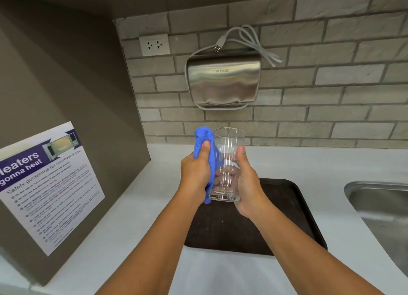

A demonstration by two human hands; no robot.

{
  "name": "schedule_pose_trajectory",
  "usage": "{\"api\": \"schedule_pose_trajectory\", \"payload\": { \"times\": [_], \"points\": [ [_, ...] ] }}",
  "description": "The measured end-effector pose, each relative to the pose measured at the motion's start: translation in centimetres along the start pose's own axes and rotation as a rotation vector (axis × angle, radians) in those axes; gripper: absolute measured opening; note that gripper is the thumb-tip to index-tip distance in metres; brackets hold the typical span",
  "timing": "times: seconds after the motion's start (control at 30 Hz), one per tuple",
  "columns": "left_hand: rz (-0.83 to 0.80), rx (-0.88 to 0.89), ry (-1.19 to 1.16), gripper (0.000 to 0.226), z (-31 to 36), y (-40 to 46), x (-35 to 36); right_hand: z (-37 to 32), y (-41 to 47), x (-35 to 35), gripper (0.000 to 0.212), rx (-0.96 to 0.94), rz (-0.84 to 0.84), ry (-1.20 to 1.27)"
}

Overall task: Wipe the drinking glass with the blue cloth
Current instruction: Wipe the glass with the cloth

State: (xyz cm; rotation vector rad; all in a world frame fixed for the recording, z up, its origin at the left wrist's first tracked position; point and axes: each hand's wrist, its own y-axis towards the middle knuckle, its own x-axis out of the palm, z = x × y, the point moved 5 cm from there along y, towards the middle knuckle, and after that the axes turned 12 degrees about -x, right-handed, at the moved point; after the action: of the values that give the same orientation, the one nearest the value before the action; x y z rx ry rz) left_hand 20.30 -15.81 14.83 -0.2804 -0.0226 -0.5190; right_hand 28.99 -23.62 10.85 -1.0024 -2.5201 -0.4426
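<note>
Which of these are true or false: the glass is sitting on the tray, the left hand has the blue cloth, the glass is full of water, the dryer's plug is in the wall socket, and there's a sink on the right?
1. The drinking glass sits on the tray. False: both hands hold it up above the tray.
2. The left hand holds the blue cloth against the glass. True.
3. The glass is full of water. False: it looks empty.
4. The plug is in the wall socket. False: it hangs loose over the dryer.
5. A sink lies to the right. True.
</note>
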Motion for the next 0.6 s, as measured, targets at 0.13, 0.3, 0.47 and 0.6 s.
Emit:
{"api": "schedule_pose_trajectory", "payload": {
  "times": [0.13, 0.3, 0.47, 0.6],
  "points": [
    [0.121, 0.327, 0.220, 0.026, 0.6, -1.4, 0.6, -0.3, 0.1, 0.3, 0.054, -0.002, 0.074, -0.111],
    [0.127, 0.577, 0.339, 0.032, 1.3, -2.7, 1.4, -1.2, 0.3, 0.8, 0.059, -0.034, 0.053, -0.113],
    [0.033, 0.129, 0.037, 0.039, 0.9, -0.5, -0.1, -0.8, -0.4, 0.5, 0.068, 0.036, -0.075, 0.105],
    [0.004, -0.051, -0.094, 0.038, -0.4, -0.1, -0.4, -0.6, -0.5, 0.5, 0.076, 0.023, -0.142, 0.121]
  ]
}}
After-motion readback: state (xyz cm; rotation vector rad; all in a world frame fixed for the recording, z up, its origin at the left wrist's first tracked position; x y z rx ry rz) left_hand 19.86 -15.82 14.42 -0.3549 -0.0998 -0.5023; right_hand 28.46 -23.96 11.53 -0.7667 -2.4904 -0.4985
